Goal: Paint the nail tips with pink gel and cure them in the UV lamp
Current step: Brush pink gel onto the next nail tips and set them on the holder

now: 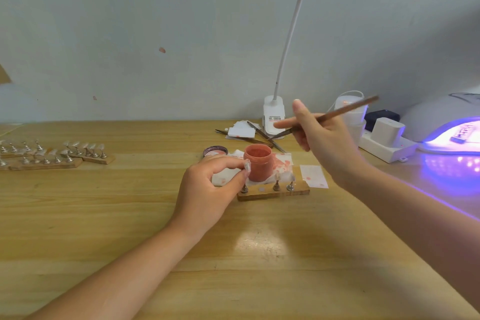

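Wooden desk (78,215) against a pale wall, desk lamp (274,117) overhead, and right at the centre the left hand (207,189) pinches a clear nail tip (247,165) between thumb and forefinger, the other fingers curled under. That tip sits on a small metal stand at the left end of a wooden block (275,192); two more stands rise from the block's right half, with one bare spot between. Up and to the right, the right hand (322,135) grips a brush (337,113) like a pen, forefinger stretched out along it, thumb raised, handle slanting up to the right, the bristle end pointing down-left in the air above the tweezers (262,138), clear of everything. Just behind the block stands the open pink gel jar (258,162) on a stained white wipe (284,163), its lid (215,150) lying beside it on the left. A second spotted wipe (313,175) lies to the right of the block. Further back, small white pads (241,131) sit by the tweezers at the lamp's base. Far right, the UV lamp (446,127) glows violet, its light spilling across the desk, something lying inside that I can't make out. Between it and the desk lamp, a white power strip (387,147) with plugs in it. Way off at the left edge, more blocks (52,161) lined with tips on stands, well apart from the work.
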Action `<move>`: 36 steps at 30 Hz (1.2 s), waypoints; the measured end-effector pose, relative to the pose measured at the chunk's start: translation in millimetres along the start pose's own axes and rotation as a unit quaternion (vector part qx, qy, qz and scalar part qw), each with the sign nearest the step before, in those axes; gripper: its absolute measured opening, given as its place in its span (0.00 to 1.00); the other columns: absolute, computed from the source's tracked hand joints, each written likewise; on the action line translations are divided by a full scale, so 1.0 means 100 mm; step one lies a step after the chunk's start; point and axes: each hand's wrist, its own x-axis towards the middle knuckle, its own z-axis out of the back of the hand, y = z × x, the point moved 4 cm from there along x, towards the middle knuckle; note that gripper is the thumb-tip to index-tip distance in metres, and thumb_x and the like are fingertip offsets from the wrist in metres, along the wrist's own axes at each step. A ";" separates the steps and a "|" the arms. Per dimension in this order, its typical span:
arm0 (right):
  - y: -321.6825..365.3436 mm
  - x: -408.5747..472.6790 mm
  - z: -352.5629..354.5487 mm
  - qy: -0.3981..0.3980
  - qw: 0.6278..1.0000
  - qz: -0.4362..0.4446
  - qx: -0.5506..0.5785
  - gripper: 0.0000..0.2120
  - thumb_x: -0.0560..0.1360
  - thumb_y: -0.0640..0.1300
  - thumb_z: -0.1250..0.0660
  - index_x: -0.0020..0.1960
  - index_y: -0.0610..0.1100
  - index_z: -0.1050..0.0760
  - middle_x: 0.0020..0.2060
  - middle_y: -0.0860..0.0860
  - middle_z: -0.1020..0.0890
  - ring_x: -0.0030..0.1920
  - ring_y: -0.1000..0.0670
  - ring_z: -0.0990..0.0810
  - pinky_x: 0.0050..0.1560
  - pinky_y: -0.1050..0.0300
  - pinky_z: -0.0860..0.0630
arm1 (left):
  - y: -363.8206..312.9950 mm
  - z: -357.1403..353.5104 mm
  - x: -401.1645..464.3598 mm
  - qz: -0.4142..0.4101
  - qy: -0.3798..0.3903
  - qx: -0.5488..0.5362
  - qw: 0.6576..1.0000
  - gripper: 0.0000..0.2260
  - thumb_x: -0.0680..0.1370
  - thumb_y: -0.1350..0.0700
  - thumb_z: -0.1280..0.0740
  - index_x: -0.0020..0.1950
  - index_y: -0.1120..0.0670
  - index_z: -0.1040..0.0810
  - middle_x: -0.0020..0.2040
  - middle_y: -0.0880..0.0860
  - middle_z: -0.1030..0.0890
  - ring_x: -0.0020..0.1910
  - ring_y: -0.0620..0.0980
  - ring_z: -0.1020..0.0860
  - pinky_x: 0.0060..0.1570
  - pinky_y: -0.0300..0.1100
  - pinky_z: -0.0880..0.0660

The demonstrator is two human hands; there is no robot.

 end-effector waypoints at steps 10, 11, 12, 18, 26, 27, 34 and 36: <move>-0.03 0.37 -0.22 0.082 0.969 0.042 -0.228 0.18 0.75 0.53 0.34 0.30 0.46 0.29 0.22 0.55 0.22 0.27 0.63 0.24 0.27 0.75 0.33 | 0.01 -0.01 0.01 0.011 0.010 -0.010 1.000 0.14 0.70 0.66 0.29 0.37 0.46 0.21 0.38 0.38 0.20 0.45 0.27 0.24 0.45 0.19 0.35; -0.03 0.38 -0.24 0.085 0.965 0.046 -0.244 0.18 0.74 0.55 0.34 0.30 0.45 0.28 0.23 0.54 0.21 0.29 0.60 0.22 0.28 0.73 0.31 | 0.01 0.00 0.01 0.012 0.010 -0.009 1.000 0.13 0.70 0.65 0.29 0.37 0.45 0.21 0.38 0.38 0.20 0.45 0.27 0.25 0.45 0.19 0.35; -0.03 0.38 -0.26 0.084 0.961 0.053 -0.259 0.19 0.73 0.56 0.33 0.30 0.44 0.27 0.25 0.52 0.20 0.31 0.58 0.21 0.31 0.69 0.28 | 0.02 0.00 0.01 0.014 0.009 -0.007 1.000 0.13 0.70 0.65 0.29 0.37 0.45 0.21 0.39 0.38 0.20 0.45 0.27 0.25 0.45 0.19 0.35; -0.10 0.37 -0.40 0.119 0.938 0.076 -0.316 0.21 0.71 0.57 0.32 0.35 0.40 0.29 0.28 0.48 0.27 0.31 0.50 0.29 0.34 0.54 0.31 | 0.03 0.00 0.02 0.021 0.011 -0.002 1.000 0.11 0.70 0.64 0.28 0.37 0.47 0.20 0.40 0.39 0.20 0.46 0.29 0.24 0.46 0.20 0.35; -0.05 0.45 -0.17 0.060 0.979 0.039 -0.189 0.15 0.72 0.52 0.30 0.32 0.45 0.28 0.20 0.55 0.23 0.25 0.62 0.24 0.27 0.73 0.32 | 0.04 0.00 0.02 0.023 0.004 0.005 1.000 0.13 0.70 0.64 0.28 0.37 0.45 0.21 0.40 0.38 0.20 0.46 0.30 0.24 0.46 0.20 0.36; -0.06 0.46 -0.15 0.055 0.982 0.033 -0.179 0.15 0.72 0.52 0.30 0.32 0.46 0.28 0.20 0.56 0.23 0.24 0.62 0.24 0.28 0.72 0.31 | 0.04 0.00 0.02 0.024 0.002 0.004 1.000 0.13 0.69 0.64 0.28 0.37 0.45 0.20 0.39 0.38 0.20 0.46 0.30 0.24 0.46 0.20 0.35; -0.13 0.44 -0.04 0.033 0.987 0.004 -0.159 0.15 0.72 0.52 0.30 0.32 0.45 0.28 0.22 0.54 0.22 0.24 0.63 0.25 0.33 0.64 0.31 | 0.04 0.01 0.02 0.033 -0.002 -0.001 0.999 0.14 0.69 0.64 0.28 0.37 0.44 0.21 0.37 0.31 0.20 0.45 0.29 0.24 0.45 0.19 0.35; -0.14 0.43 -0.03 0.032 0.987 0.004 -0.157 0.14 0.72 0.51 0.30 0.32 0.46 0.28 0.22 0.54 0.22 0.24 0.63 0.24 0.34 0.64 0.31 | 0.04 0.01 0.02 0.035 -0.004 0.000 0.999 0.14 0.69 0.64 0.28 0.37 0.44 0.21 0.36 0.33 0.20 0.45 0.29 0.24 0.46 0.19 0.35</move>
